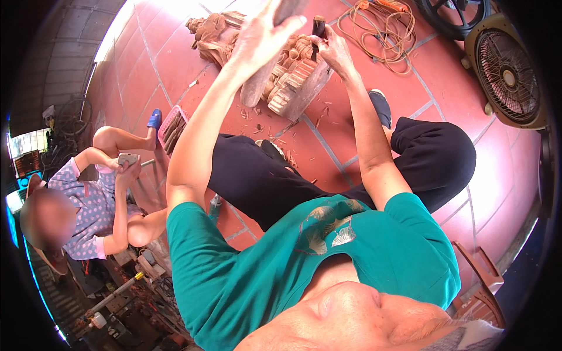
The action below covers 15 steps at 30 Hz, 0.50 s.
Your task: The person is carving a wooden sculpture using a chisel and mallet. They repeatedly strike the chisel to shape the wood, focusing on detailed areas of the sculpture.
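- Brown wood carving (294, 82), head view: lying on red tiled floor (433, 61), just beyond the left shoe (270, 151), amid loose chips (244, 112).
- Right hand (335, 51): grip wrapped around a dark-handled tool (318, 26), near upright against the carving; working end hidden.
- Left hand (266, 32): raised, grip apparently around a grey piece (291, 9); cannot tell whether joined to the grey-brown slab (253, 90) below the wrist.
- Main risk, as judged: bruised right fingers from an off-centre blow, so close below the handle top.
- Also possible: rocking or skidding on hard tile, with no clamp visible; then a slip of the tool across the ridges.
- Pointing: ridged face toward near left, plain flat side toward near right.
- Long edge slanting from near left to far right; true long axis uncertain, partly hidden behind left hand and forearm.
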Each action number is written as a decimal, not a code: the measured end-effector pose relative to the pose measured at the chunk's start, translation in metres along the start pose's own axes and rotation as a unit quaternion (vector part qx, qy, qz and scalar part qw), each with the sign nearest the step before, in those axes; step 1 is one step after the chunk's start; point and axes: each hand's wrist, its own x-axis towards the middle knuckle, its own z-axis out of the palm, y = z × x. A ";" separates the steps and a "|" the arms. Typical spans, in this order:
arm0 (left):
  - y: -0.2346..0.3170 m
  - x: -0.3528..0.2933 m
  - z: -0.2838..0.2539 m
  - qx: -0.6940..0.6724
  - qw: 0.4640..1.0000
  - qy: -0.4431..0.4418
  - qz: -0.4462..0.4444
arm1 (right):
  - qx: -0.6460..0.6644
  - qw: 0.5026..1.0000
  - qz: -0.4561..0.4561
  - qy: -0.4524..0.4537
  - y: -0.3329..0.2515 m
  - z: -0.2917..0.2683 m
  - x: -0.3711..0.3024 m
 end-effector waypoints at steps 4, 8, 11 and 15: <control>-0.027 0.006 0.014 0.063 0.983 -0.161 -0.068 | 0.020 0.999 -0.046 0.010 0.015 0.006 0.005; -0.012 0.003 0.000 0.012 0.993 -0.099 -0.057 | 0.055 0.997 -0.047 0.012 0.015 0.013 0.006; 0.017 0.012 -0.005 -0.010 0.998 -0.018 -0.059 | 0.038 0.998 -0.039 0.020 0.018 0.001 0.007; -0.014 0.002 0.018 0.073 0.996 -0.044 -0.024 | 0.046 0.998 -0.045 0.011 0.018 0.007 0.005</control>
